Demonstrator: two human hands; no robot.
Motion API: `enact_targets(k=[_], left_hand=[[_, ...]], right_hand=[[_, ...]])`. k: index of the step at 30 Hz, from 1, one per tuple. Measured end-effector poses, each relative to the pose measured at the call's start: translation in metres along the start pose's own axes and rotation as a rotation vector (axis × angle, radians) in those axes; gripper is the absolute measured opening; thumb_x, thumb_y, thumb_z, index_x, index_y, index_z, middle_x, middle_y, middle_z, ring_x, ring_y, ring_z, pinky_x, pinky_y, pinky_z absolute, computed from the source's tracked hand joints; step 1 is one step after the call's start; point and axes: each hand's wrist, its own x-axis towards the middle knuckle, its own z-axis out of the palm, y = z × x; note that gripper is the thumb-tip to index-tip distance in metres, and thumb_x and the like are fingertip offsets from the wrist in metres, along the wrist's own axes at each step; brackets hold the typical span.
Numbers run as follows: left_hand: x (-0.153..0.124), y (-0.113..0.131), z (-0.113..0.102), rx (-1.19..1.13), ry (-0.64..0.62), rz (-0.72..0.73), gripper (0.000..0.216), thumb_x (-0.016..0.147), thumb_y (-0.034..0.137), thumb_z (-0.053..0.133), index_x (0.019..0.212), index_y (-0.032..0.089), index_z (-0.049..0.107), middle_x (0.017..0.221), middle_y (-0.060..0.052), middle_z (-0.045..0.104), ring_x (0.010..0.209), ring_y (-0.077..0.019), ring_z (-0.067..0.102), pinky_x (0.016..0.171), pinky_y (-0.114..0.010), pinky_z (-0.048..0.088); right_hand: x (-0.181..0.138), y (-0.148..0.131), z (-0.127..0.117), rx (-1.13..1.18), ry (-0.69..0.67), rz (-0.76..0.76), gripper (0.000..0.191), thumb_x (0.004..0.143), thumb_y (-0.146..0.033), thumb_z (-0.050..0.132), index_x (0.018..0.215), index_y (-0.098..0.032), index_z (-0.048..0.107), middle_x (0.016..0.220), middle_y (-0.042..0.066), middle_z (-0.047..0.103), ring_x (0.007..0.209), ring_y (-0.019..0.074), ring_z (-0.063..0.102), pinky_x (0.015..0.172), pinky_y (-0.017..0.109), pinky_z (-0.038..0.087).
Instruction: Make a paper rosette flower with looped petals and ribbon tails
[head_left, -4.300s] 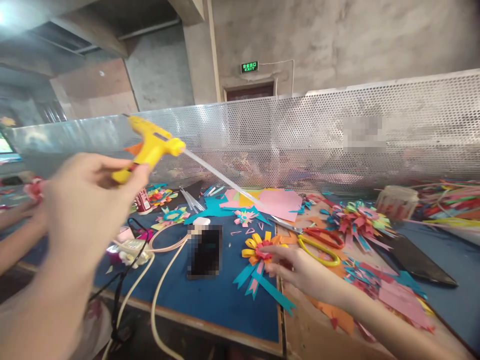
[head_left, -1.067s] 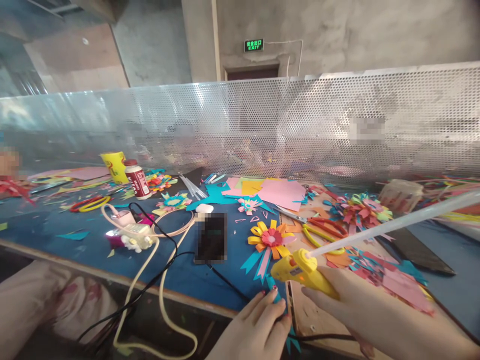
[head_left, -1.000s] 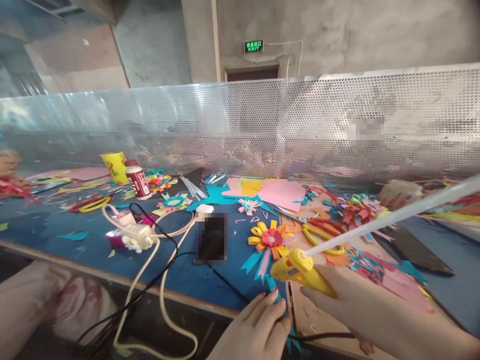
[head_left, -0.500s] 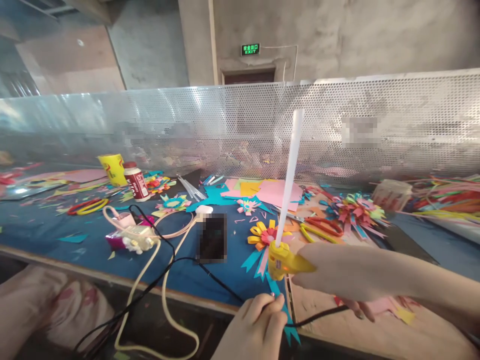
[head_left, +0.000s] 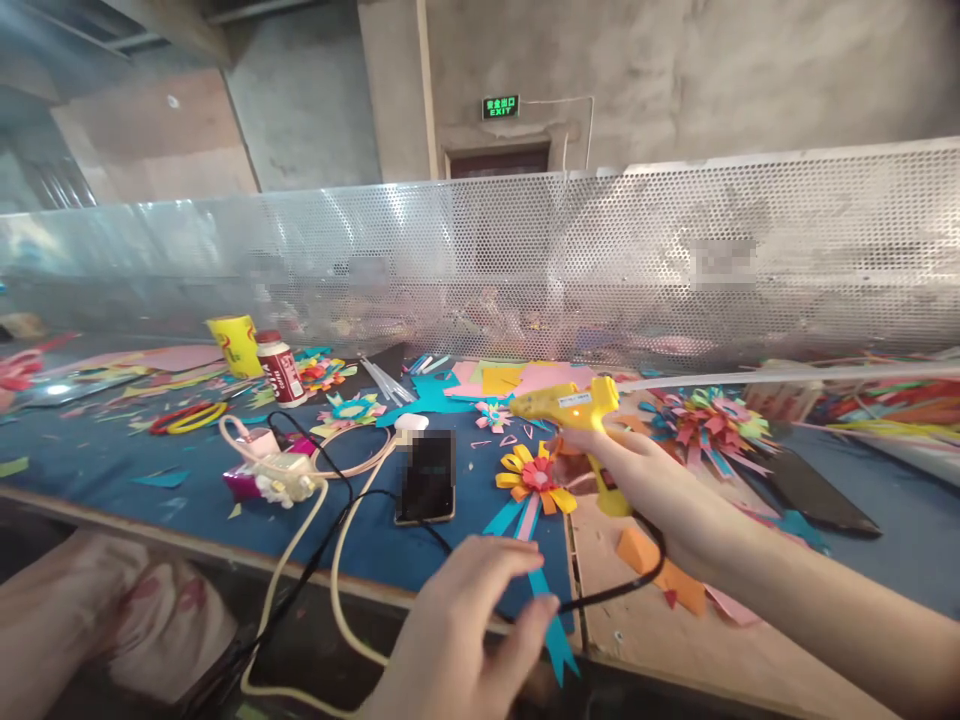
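Observation:
In the head view my right hand (head_left: 634,460) is wrapped round the handle of a yellow hot glue gun (head_left: 566,405), its nozzle to the left and a long clear glue stick (head_left: 757,380) out of its back. My left hand (head_left: 469,620) is at the table's front edge, thumb and fingers apart, beside a blue paper ribbon (head_left: 553,635). That ribbon hangs over the edge, below a paper flower (head_left: 537,474) with yellow and orange loops and a red centre. Blue and pink tails lie under the flower.
A black phone (head_left: 427,480) lies left of the flower, near a power strip (head_left: 281,475) and tangled cables. Behind stand a bottle (head_left: 279,370) and a yellow cup (head_left: 234,345). Another paper flower (head_left: 709,425) lies at right, and a perforated metal panel (head_left: 360,270) borders the table's back.
The glue gun has swung from glue stick upright to nearly level and moved up and away with my right hand. My left hand's fingers have parted from the ribbon.

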Motion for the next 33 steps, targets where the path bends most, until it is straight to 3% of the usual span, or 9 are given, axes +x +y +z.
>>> enact_targets(k=[4,8,10,12,16,19,23,27,33], left_hand=[[0.039,0.008,-0.018,-0.495,-0.112,-0.356,0.027,0.09,0.039,0.043,0.1,0.018,0.057,0.087,-0.005,0.067,0.076,-0.0152,0.064,0.063,-0.025,0.053],[0.066,0.012,-0.021,-0.825,-0.107,-0.368,0.032,0.089,0.041,0.047,0.109,0.017,0.052,0.084,-0.004,0.063,0.064,-0.0132,0.061,0.054,-0.025,0.051],[0.069,0.012,-0.028,-0.915,-0.041,-0.371,0.03,0.087,0.04,0.05,0.107,0.017,0.052,0.075,-0.002,0.061,0.057,-0.0121,0.058,0.048,-0.023,0.049],[0.07,0.008,-0.045,-0.89,0.08,-0.394,0.026,0.085,0.038,0.054,0.1,0.017,0.055,0.069,-0.001,0.06,0.052,-0.0102,0.055,0.043,-0.021,0.045],[0.075,-0.018,-0.117,-0.575,0.389,-0.487,0.015,0.082,0.028,0.058,0.086,0.013,0.058,0.063,0.0,0.058,0.051,-0.0088,0.053,0.041,-0.017,0.038],[0.081,-0.06,-0.188,-0.312,0.468,-0.597,0.013,0.082,0.021,0.057,0.088,0.009,0.059,0.067,0.0,0.057,0.059,-0.0066,0.052,0.051,-0.016,0.037],[0.078,-0.134,-0.263,-0.009,0.448,-0.894,0.021,0.085,0.028,0.051,0.092,0.009,0.056,0.066,0.003,0.057,0.063,-0.0052,0.052,0.064,-0.019,0.039],[0.063,-0.19,-0.29,0.131,0.394,-1.057,0.025,0.087,0.035,0.046,0.091,0.01,0.052,0.061,0.005,0.058,0.062,-0.0044,0.052,0.064,-0.016,0.039],[0.04,-0.227,-0.27,0.424,0.289,-1.131,0.035,0.086,0.043,0.045,0.076,0.011,0.055,0.054,0.004,0.062,0.056,-0.0061,0.056,0.058,-0.016,0.043]], right_hand=[[0.007,-0.013,0.027,0.173,-0.125,-0.03,0.032,0.082,-0.049,0.052,0.086,-0.018,0.059,0.07,0.001,0.063,0.051,0.0105,0.056,0.043,0.021,0.041],[0.009,-0.039,0.048,0.194,-0.291,-0.123,0.039,0.087,-0.055,0.039,0.087,-0.018,0.053,0.037,-0.009,0.038,0.026,0.0102,0.037,0.026,0.021,0.03],[0.007,-0.048,0.049,0.121,-0.33,-0.204,0.054,0.089,-0.061,0.025,0.09,-0.016,0.055,0.036,-0.007,0.041,0.028,0.012,0.042,0.03,0.023,0.037],[0.002,-0.043,0.045,-0.016,-0.325,-0.322,0.064,0.09,-0.062,0.018,0.099,-0.013,0.058,0.055,0.003,0.06,0.048,0.0151,0.058,0.047,0.027,0.05],[-0.017,0.024,0.033,-0.63,-0.261,-0.568,0.073,0.073,-0.066,0.054,0.122,-0.012,0.053,0.116,0.017,0.059,0.104,0.0309,0.055,0.085,0.045,0.048],[-0.029,0.095,0.031,-1.027,-0.205,-0.857,0.072,0.063,-0.051,0.072,0.119,-0.008,0.056,0.108,0.019,0.062,0.094,0.0356,0.058,0.078,0.05,0.051],[-0.038,0.139,0.028,-0.984,-0.086,-0.981,0.032,0.081,-0.019,0.058,0.113,-0.015,0.06,0.103,0.011,0.065,0.087,0.0253,0.059,0.074,0.036,0.054],[-0.04,0.121,0.017,-0.586,0.016,-0.876,0.027,0.091,-0.015,0.041,0.105,-0.017,0.064,0.09,0.008,0.065,0.08,0.0173,0.061,0.069,0.025,0.052],[-0.021,0.094,-0.003,0.085,0.198,-0.138,0.035,0.083,-0.044,0.056,0.062,-0.017,0.063,0.064,0.004,0.064,0.059,0.0142,0.059,0.058,0.023,0.05]])
